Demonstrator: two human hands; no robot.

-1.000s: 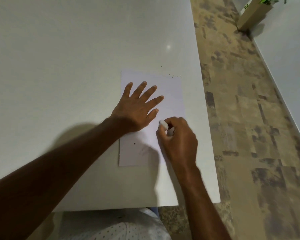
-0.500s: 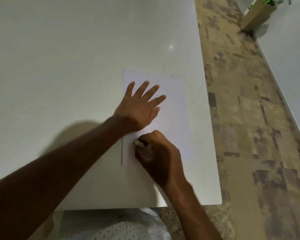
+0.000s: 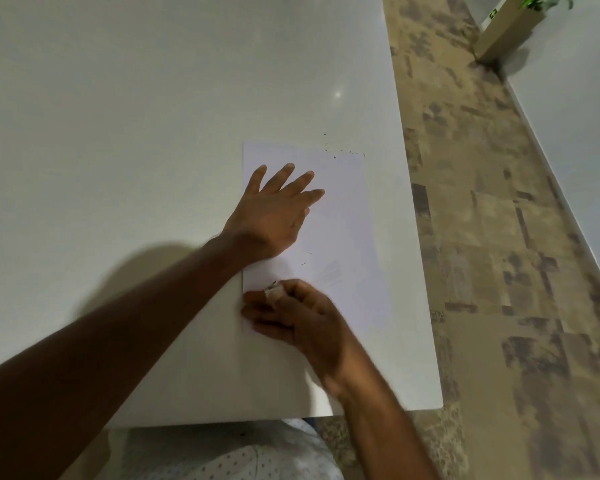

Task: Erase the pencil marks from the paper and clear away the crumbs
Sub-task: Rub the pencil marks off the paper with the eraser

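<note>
Gripping eraser (image 3: 273,292): right hand (image 3: 300,318), at paper (image 3: 343,237) near-left corner. Faint marks (image 3: 305,258) just beyond (up-right). Left hand (image 3: 274,209) flat, pinning sheet. Crumbs (image 3: 340,152) at far edge.

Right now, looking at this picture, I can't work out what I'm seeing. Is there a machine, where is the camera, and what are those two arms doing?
There is no machine here. A person wears a wide-angle camera on the head, so you look down along their own arms at a white table. On it lies a sheet of paper. The left hand lies flat on the sheet with its fingers spread. The right hand, a little blurred, pinches a small white eraser at the sheet's near left corner. Dark eraser crumbs lie along the paper's far edge, with a few specks mid-sheet. Off to the right are a patterned floor and a planter box.
</note>
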